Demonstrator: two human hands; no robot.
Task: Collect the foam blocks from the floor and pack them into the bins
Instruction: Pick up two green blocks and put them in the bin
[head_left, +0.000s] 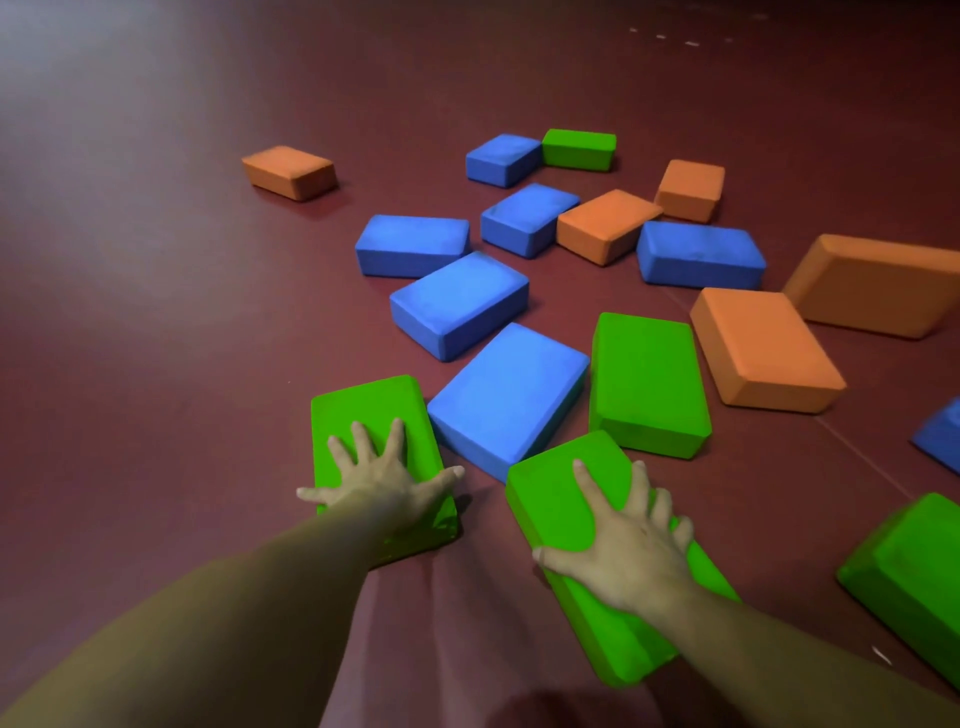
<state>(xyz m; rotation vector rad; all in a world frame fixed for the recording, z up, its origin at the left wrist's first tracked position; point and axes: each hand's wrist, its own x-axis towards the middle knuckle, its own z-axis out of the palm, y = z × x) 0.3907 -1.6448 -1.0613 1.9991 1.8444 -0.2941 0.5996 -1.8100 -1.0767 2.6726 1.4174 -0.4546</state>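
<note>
Both hands are on blocks: left hand (384, 480) lies flat, fingers spread, on the first green block (363, 410); right hand (631, 551) grips the second green block (561, 499) by its sides. Both blocks sit on the floor (156, 312). Many more blocks (509, 395) lie beyond, none packed yet. No bins show.

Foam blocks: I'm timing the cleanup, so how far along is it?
Done: nothing that shows; no bin is in view. In hand: the left hand lies spread on the left green block, and the right hand grips the right green block. Left: blue blocks, orange blocks and other green blocks lie scattered on the floor.
</note>
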